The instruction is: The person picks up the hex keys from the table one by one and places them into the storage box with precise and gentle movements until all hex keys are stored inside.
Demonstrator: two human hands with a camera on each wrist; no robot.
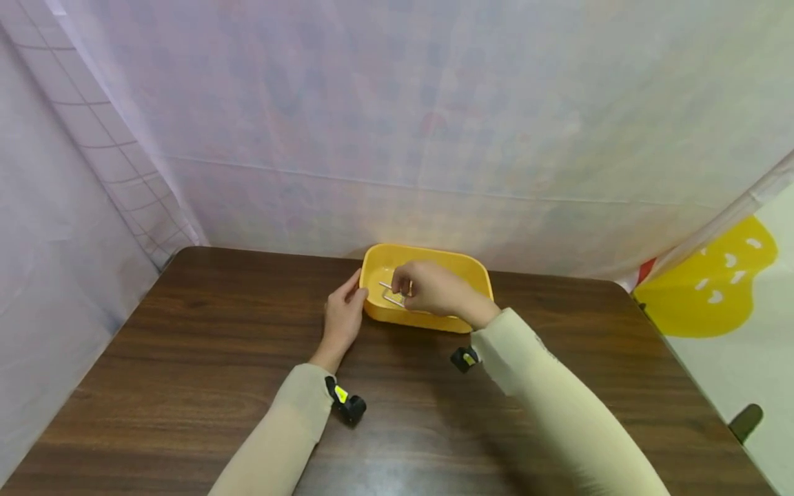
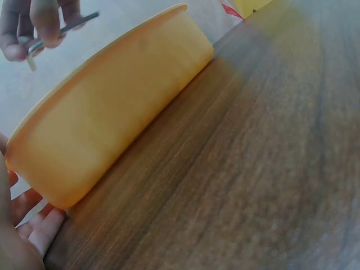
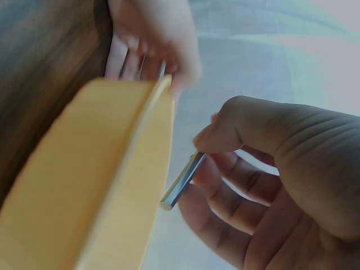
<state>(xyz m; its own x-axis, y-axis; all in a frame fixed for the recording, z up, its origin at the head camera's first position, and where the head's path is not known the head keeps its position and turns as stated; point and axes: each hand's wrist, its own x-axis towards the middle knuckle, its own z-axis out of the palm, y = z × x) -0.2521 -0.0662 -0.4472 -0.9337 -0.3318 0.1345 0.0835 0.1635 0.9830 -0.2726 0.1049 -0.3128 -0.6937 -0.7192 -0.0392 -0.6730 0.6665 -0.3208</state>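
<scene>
A yellow plastic basin stands at the far side of the brown table. At its left end, my left hand holds the basin, thumb by the rim and fingers against the outer wall. My right hand is above the basin, pinching a silvery bent metal rod that looks like a hex key between thumb and fingers. In the right wrist view, the hex key shows a faceted shaft beside the rim; the left wrist view shows its bent end. The basin's floor is partly hidden by my right hand.
The wood-grain table reaches toward me and to both sides. A pale curtain hangs close behind the basin. Beyond the table's right edge is a yellow shape on a white surface.
</scene>
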